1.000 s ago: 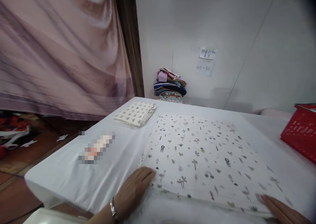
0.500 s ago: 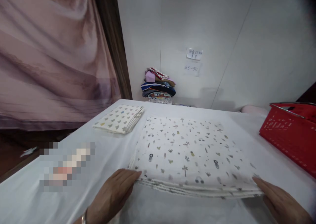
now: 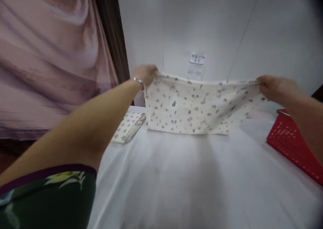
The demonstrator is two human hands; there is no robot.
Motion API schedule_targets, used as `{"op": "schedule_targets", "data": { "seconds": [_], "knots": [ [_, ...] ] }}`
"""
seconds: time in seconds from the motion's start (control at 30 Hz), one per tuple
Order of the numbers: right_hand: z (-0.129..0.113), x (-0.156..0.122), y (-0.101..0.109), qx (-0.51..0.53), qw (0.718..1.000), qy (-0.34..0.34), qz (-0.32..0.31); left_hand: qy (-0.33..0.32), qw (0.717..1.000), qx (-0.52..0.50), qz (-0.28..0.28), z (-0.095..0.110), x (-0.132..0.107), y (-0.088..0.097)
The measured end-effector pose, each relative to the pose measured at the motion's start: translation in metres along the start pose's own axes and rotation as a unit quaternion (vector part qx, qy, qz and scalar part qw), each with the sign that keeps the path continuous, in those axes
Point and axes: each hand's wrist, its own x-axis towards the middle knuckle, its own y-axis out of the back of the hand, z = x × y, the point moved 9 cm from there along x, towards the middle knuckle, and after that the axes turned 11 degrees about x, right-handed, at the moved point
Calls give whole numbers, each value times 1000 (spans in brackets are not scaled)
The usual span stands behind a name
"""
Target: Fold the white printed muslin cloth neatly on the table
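A white cloth (image 3: 186, 107) printed with small grey and green motifs is stretched between my hands above the far part of the table. My left hand (image 3: 145, 74), with a bracelet at the wrist, is closed on its upper left corner. At the upper right corner, my right hand (image 3: 274, 87) grips the fabric, slightly smeared by motion. The cloth hangs down in several layers, its lower edge near the tabletop. Left of it, partly behind my left forearm, lies a folded cream cloth (image 3: 128, 126) with grey motifs.
The table has a white cover (image 3: 176, 175). A red plastic basket (image 3: 290, 138) stands at the right edge, partly behind my right arm. A pink curtain (image 3: 50, 54) hangs at the left. Paper notes (image 3: 197, 58) are stuck on the white wall (image 3: 202, 20).
Both hands have gone from resting at the near corners of the flat cloth to holding it raised and farther away. The cloth now hides the pile of fabrics by the wall.
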Motion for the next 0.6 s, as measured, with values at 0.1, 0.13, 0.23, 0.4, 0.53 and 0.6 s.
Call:
{"op": "schedule_targets", "data": {
  "seconds": [0.1,0.13,0.23,0.4,0.53,0.6],
  "knots": [
    [-13,27,47,-45,999,7,22,113,991,15,75,-43,20,52],
    [-18,26,60,-47,998,14,33,126,986,14,106,-48,18,66],
    [-32,5,73,-30,998,35,31,116,982,3,150,-46,-5,80],
    [-39,-97,4,26,988,96,-117,37,995,-56,70,11,-85,8],
    [-55,-231,-53,136,959,212,-129,-38,989,-142,-11,91,-182,-77],
    [-59,-291,-73,159,953,219,-136,-54,981,-179,-41,125,-228,-110]
  ]
}}
